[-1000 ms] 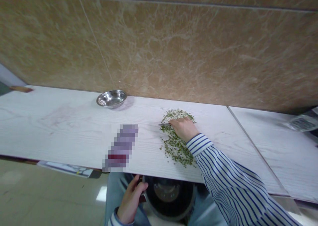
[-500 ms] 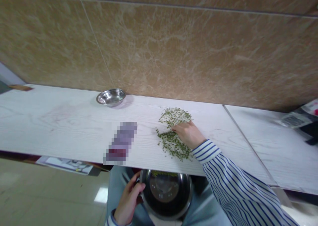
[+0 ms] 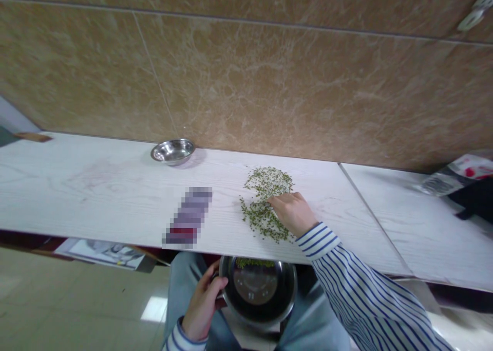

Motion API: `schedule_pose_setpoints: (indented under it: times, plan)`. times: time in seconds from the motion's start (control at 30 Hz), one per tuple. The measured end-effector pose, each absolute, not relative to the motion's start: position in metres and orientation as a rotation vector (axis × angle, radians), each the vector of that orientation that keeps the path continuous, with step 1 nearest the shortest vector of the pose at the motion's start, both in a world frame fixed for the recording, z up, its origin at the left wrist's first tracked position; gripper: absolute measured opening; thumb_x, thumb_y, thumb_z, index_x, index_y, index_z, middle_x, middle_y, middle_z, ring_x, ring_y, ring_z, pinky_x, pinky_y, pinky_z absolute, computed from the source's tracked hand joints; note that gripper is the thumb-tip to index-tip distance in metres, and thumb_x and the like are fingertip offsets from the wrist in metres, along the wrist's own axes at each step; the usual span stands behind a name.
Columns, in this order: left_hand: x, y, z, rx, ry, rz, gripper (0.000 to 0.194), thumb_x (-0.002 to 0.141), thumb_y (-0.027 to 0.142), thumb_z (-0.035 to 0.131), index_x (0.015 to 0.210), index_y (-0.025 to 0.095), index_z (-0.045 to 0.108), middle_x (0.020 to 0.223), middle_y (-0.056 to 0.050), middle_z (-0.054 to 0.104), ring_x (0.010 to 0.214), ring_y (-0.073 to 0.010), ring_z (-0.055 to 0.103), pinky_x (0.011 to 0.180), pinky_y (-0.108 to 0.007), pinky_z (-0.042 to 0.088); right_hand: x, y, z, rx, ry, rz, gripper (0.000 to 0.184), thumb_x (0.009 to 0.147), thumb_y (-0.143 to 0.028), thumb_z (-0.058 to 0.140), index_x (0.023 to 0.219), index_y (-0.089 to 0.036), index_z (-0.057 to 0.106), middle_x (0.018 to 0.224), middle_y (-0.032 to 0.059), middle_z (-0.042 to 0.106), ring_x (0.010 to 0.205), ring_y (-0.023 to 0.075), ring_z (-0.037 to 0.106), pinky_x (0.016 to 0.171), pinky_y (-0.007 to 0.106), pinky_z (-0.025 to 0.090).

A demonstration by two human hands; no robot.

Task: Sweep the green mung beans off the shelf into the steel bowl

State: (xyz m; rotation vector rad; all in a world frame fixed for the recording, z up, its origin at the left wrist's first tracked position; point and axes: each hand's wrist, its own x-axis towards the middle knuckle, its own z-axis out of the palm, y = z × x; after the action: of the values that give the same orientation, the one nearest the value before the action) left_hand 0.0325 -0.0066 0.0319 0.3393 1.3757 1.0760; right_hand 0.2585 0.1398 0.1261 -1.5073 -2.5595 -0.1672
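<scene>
At bottom centre, the left hand (image 3: 204, 299) grips a round, dark-lined metal pot (image 3: 284, 297). Beyond, right of centre, the right hand (image 3: 293, 212) pinches a barely visible thin flat tool (image 3: 262, 203) among scattered small green beans (image 3: 267, 222).

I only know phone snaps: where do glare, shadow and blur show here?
Head view: glints in the round silver metal bowl, soft shadow to its right; head view: white glare on the pale tiled floor; head view: a purple-grey pixelated patch on the white wood-grained table; head view: small green grains by the bare right hand, too soft to count.
</scene>
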Motion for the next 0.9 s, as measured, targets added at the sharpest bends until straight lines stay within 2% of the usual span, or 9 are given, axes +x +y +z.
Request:
schedule_pose_setpoints:
  times: [0.2, 0.4, 0.63, 0.9]
  plan:
    - [0.032, -0.009, 0.031, 0.358, 1.386, 1.080, 0.058, 0.061, 0.033, 0.069, 0.116, 0.017, 0.065, 0.072, -0.001, 0.069, 0.068, -0.0211, 0.063, 0.056, -0.029, 0.046, 0.254, 0.124, 0.126, -1.468, -2.600, -0.177, 0.020, 0.096, -0.016, 0.052, 0.105, -0.023, 0.068, 0.092, 0.0052, 0.074, 0.089, 0.0185, 0.064, 0.077, 0.032, 0.032]
    - [0.036, -0.008, 0.027, 0.345, 1.371, 1.090, 0.056, 0.061, 0.033, 0.069, 0.115, 0.018, 0.065, 0.080, -0.003, 0.073, 0.070, -0.0207, 0.063, 0.056, -0.028, 0.045, 0.266, 0.104, 0.120, -1.404, -2.567, -0.196, 0.020, 0.097, -0.015, 0.050, 0.104, -0.023, 0.068, 0.086, 0.0034, 0.073, 0.084, 0.0166, 0.063, 0.075, 0.031, 0.032]
    - [0.037, -0.006, 0.021, 0.322, 1.361, 1.062, 0.057, 0.060, 0.032, 0.071, 0.114, 0.019, 0.066, 0.081, -0.003, 0.074, 0.071, -0.0212, 0.065, 0.058, -0.029, 0.048, 0.283, 0.120, 0.117, -1.622, -2.356, -0.204, 0.020, 0.098, -0.022, 0.051, 0.111, -0.020, 0.067, 0.093, 0.0049, 0.075, 0.087, 0.0179, 0.066, 0.076, 0.030, 0.035]
    - [0.037, -0.003, 0.013, 0.311, 1.371, 1.089, 0.061, 0.061, 0.034, 0.070, 0.118, 0.017, 0.062, 0.083, -0.005, 0.074, 0.070, -0.0235, 0.066, 0.054, -0.030, 0.047, 0.288, 0.144, 0.112, -1.702, -2.326, -0.215, 0.023, 0.099, -0.021, 0.048, 0.111, -0.020, 0.067, 0.097, 0.0075, 0.076, 0.089, 0.0199, 0.067, 0.076, 0.031, 0.036]
